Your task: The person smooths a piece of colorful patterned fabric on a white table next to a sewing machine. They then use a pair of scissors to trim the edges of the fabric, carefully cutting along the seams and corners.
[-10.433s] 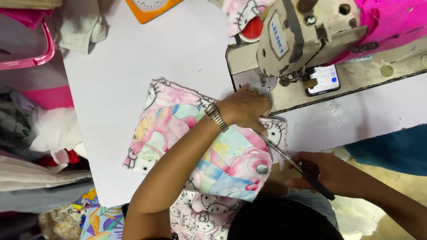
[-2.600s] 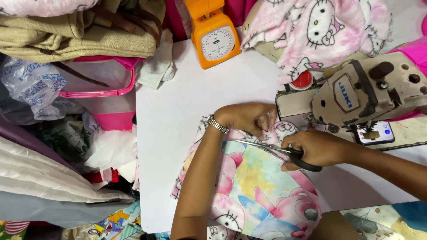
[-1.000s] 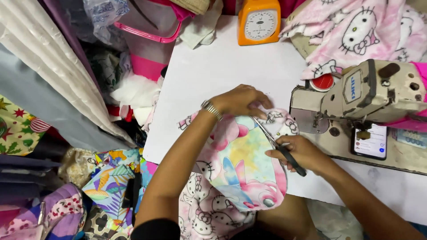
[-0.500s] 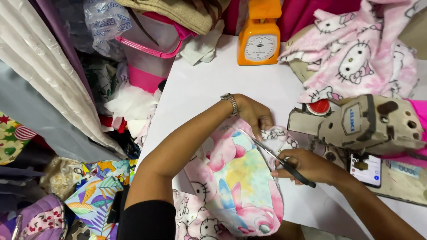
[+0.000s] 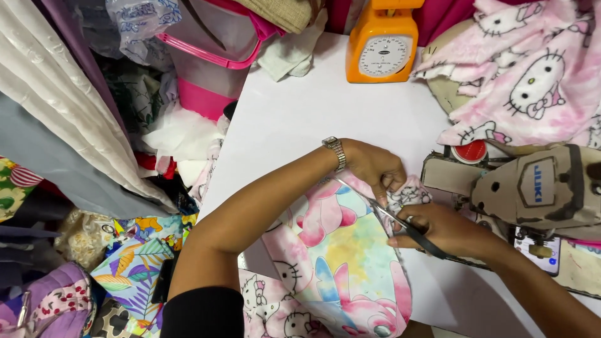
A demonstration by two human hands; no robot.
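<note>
A colourful cartoon-print fabric piece point(image 5: 341, 256) lies on the white table point(image 5: 300, 119), over a pink cat-print cloth point(image 5: 275, 310). My left hand point(image 5: 375, 169), with a metal watch on the wrist, pinches the fabric's top edge. My right hand point(image 5: 441, 228) holds black-handled scissors point(image 5: 400, 222); their blades point up-left at the fabric edge just under my left fingers.
A beige sewing machine point(image 5: 532, 194) stands at the right, with a phone point(image 5: 538, 253) beside it. An orange dial scale point(image 5: 382, 47) sits at the back. Pink cat-print cloth point(image 5: 532, 75) is heaped at top right. Fabric piles and a pink basket point(image 5: 206, 62) crowd the left.
The view has swung right and closer. My left hand still grips the fabric edge; the scissors in my right hand have moved up toward my left fingers.
</note>
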